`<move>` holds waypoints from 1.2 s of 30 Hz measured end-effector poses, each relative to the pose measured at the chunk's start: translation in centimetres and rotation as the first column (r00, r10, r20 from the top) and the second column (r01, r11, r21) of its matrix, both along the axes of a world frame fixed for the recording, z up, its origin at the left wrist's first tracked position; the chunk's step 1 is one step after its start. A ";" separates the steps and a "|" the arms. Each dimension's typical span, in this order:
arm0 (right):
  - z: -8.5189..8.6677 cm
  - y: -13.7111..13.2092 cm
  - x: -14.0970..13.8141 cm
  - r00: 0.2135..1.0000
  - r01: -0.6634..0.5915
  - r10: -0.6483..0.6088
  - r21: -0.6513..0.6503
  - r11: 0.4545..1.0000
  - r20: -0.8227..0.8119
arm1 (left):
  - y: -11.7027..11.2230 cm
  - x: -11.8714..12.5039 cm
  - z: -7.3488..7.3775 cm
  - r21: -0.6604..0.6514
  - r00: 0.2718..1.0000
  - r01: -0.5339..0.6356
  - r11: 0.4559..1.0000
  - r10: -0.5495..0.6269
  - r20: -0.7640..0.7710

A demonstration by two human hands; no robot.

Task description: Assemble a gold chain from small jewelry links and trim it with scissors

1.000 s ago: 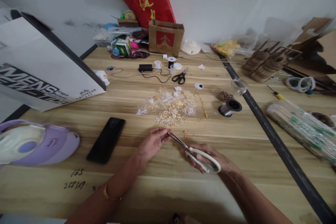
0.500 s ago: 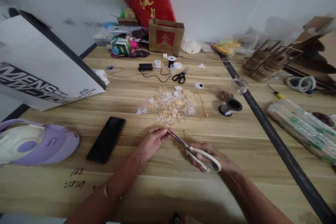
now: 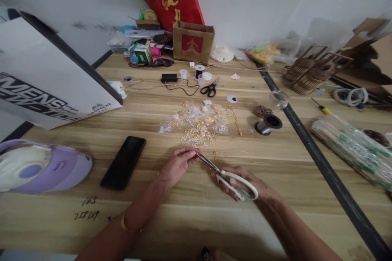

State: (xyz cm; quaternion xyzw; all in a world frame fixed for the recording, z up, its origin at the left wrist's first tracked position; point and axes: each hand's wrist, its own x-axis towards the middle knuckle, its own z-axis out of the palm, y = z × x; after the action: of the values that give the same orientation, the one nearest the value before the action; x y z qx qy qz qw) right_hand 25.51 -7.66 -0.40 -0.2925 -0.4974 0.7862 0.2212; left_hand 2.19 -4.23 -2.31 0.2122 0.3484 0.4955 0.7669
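My right hand [image 3: 239, 181] is closed around the white handles of a pair of scissors [image 3: 225, 177]. The slim metal blades point up and left, and their tips meet the fingertips of my left hand [image 3: 180, 163]. That hand is pinched on the end of a thin gold chain [image 3: 216, 155], which trails right behind the blades onto the table; the pinched end is mostly hidden. Just beyond my fingers lies a loose pile of small gold and silver jewellery findings [image 3: 197, 132], with small clear bags [image 3: 192, 112] of more pieces behind it.
A black phone [image 3: 123, 163] and a purple visor cap [image 3: 58, 169] lie to the left, near a white box [image 3: 55, 77]. Black scissors [image 3: 210, 87], a gold chain bracelet [image 3: 235, 120] and a wire spool [image 3: 268, 124] sit beyond the pile. Wrapped sticks [image 3: 352, 151] lie at right.
Almost nothing differs. The scissor tips and both hands stay at the same place; the whole view has shifted very slightly.
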 end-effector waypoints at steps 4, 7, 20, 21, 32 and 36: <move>0.0 0.0 0.0 1.000 -0.006 0.006 0.003 1.000 -0.010 | 0.0 0.0 0.1 -0.003 1.000 0.008 1.000 -0.008 0.000; 0.0 0.0 -0.1 1.000 -0.007 0.007 0.011 1.000 -0.020 | 0.0 0.0 0.3 -0.007 1.000 0.010 1.000 -0.010 -0.002; -0.4 -0.2 -0.1 0.999 0.018 -0.018 -0.004 1.000 -0.035 | -0.1 0.2 0.1 -0.011 0.999 0.045 0.999 -0.045 0.027; -0.5 -0.2 -0.1 0.999 0.017 -0.017 -0.009 1.000 -0.035 | -0.1 0.2 0.1 -0.018 0.999 0.047 0.999 -0.046 0.028; -0.4 -0.2 -0.1 0.999 0.016 -0.017 -0.016 1.000 -0.045 | -0.1 0.2 0.3 -0.046 0.998 0.061 0.997 -0.060 0.022; -0.4 -0.3 -0.1 0.998 0.023 -0.024 -0.024 0.999 -0.050 | -0.1 0.2 0.2 -0.034 0.998 0.070 0.997 -0.070 0.010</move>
State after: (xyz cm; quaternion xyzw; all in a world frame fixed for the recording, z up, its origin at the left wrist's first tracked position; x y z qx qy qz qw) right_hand 25.44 -7.91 -0.76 -0.2809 -0.4789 0.7965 0.2395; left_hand 2.41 -4.36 -2.15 0.2090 0.3461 0.4632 0.7887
